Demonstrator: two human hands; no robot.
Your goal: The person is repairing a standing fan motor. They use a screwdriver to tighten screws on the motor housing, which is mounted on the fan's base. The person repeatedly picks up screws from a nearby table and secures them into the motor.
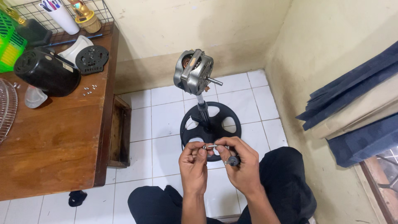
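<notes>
My left hand [193, 164] and my right hand [240, 164] meet in front of me and pinch a small silver metal part [210, 146] between their fingertips. My right hand also grips a small dark knob-like piece [233, 161] in its lower fingers. Just beyond the hands stands a bare grey fan motor [193, 71] with its shaft pointing right, on a thin pole [202, 108] that rises from a round black base [215, 118] on the white floor tiles.
A wooden table [54, 137] at left carries a black motor housing [46, 72], a black round cover [91, 59], loose screws [89, 90], a wire fan guard [6, 110], a white cup of pens [62, 16] and a green basket [10, 41]. Dark blue cushions [356, 103] lean at right.
</notes>
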